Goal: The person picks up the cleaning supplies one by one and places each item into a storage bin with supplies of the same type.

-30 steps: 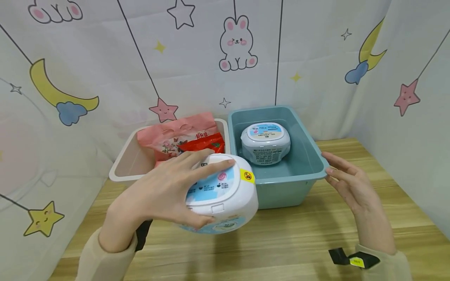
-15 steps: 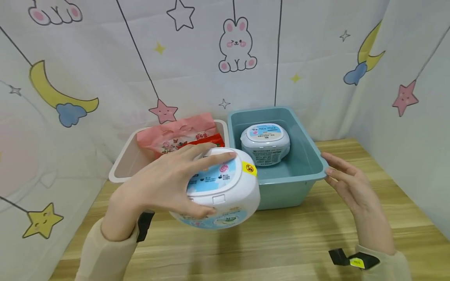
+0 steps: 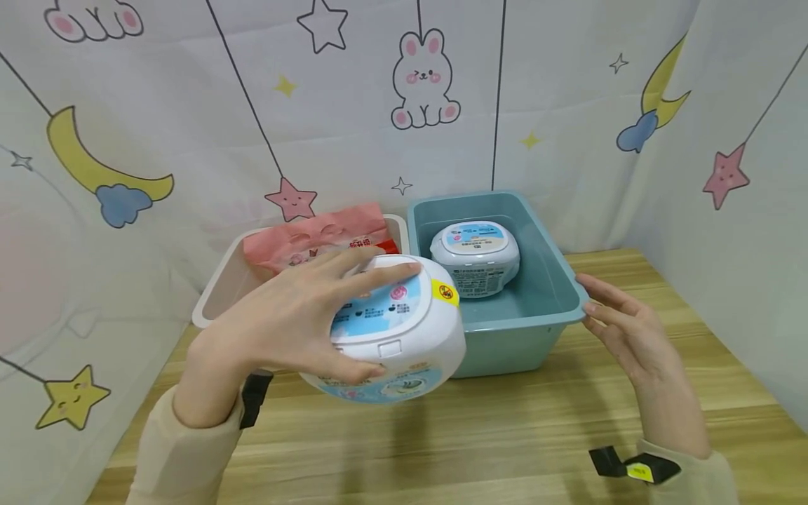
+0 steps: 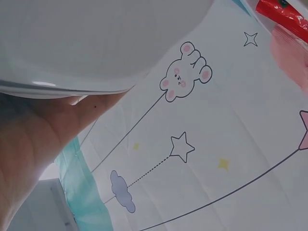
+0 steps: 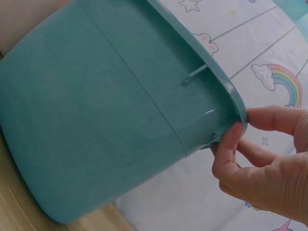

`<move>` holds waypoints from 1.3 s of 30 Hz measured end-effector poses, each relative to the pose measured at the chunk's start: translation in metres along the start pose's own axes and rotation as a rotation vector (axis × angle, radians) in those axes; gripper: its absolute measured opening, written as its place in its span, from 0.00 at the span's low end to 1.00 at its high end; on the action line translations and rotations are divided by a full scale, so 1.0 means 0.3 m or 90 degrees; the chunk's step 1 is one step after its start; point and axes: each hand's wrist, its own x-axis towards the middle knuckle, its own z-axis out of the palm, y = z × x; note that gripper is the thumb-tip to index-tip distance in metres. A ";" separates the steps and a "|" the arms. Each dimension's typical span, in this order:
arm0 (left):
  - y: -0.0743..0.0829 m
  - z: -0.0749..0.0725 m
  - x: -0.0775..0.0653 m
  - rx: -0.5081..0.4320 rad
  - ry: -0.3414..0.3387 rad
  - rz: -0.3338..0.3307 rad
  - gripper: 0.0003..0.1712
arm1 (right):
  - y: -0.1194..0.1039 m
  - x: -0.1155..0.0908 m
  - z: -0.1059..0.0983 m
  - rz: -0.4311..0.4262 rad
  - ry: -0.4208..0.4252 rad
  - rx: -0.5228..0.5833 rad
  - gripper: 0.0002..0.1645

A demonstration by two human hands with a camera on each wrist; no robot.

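My left hand (image 3: pixel 284 315) grips a white lidded plastic tub (image 3: pixel 423 344) from above, thumb along the near side and fingers over the lid. The tub has a blue label and a yellow sticker, and hangs tilted above the wooden table before the two bins. Seen from the left wrist, its white body (image 4: pixel 86 43) fills the upper left. With thumb and fingertips my right hand (image 3: pixel 637 344) pinches the rim of a teal plastic bin (image 3: pixel 505 347) at its near right corner; the right wrist view shows this hold (image 5: pixel 269 168). Inside that bin stands a similar white tub (image 3: pixel 476 263).
Left of the teal bin is a pale pink bin (image 3: pixel 221 287), partly behind my left arm. A pink bag (image 3: pixel 347 221) and a red packet (image 3: pixel 388 247) lie in it. A patterned white curtain (image 3: pixel 353 147) closes off the back of the wooden table (image 3: pixel 505 435).
The tub in my left hand has risen slightly and now hides more of the red packet. My right hand has stayed at the teal bin's corner.
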 end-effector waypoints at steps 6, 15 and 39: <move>-0.001 -0.020 0.016 0.000 -0.002 -0.013 0.53 | 0.004 0.003 0.006 0.002 -0.002 0.000 0.24; -0.010 -0.032 0.051 0.002 -0.004 -0.010 0.52 | 0.002 0.006 0.017 0.002 0.000 -0.003 0.24; -0.012 -0.046 0.175 0.028 0.005 0.049 0.51 | -0.006 0.001 0.010 0.003 0.005 0.004 0.24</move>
